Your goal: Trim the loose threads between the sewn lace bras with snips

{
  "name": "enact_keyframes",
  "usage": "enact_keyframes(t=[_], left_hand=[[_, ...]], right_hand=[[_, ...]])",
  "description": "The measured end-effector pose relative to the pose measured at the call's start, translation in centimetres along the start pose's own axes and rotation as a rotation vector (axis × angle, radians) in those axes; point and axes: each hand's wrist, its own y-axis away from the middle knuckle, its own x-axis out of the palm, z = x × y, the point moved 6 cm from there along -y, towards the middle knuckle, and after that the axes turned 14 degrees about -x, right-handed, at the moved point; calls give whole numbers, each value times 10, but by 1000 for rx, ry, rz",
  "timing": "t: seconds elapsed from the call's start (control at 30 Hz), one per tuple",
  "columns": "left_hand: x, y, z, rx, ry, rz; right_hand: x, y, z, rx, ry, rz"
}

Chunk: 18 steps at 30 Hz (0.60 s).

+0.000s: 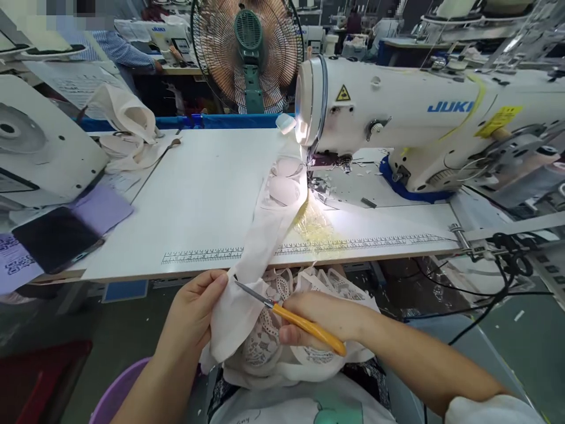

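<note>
My left hand (196, 309) pinches the edge of a white fabric strip (236, 321) between thumb and fingers, just below the table's front edge. In my right hand (309, 318) are orange-handled scissors (304, 325), their pointed metal blade lying at the strip beside my left fingertips. The strip runs up over the table to white bra pieces with cups (285, 189), beside the needle area of the sewing machine (375, 112). More white lace bras (265, 347) lie bunched on my lap, partly under my right hand.
A ruler scale (212, 254) marks the white tabletop (198, 194). Yellow netting (315, 227) and scraps lie near the needle. At left are a phone (57, 238), purple paper and more white pieces (128, 126). A fan (249, 59) stands behind; cables (498, 265) hang right. Another person's sleeve (123, 47) shows behind.
</note>
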Motion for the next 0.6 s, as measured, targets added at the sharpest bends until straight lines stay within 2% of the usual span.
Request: enact_keyframes(t=[0.07, 0.3, 0.47, 0.6], left_hand=[[-2, 1, 0, 1, 11, -5], [2, 6, 3, 50, -5, 37], [4, 5, 3, 103, -27, 71], [0, 3, 5, 136, -56, 88]], right_hand=[[3, -3, 1, -38, 35, 11], [2, -17, 12, -3, 44, 21], [-1, -23, 15, 35, 118, -27], [6, -26, 8, 52, 36, -100]])
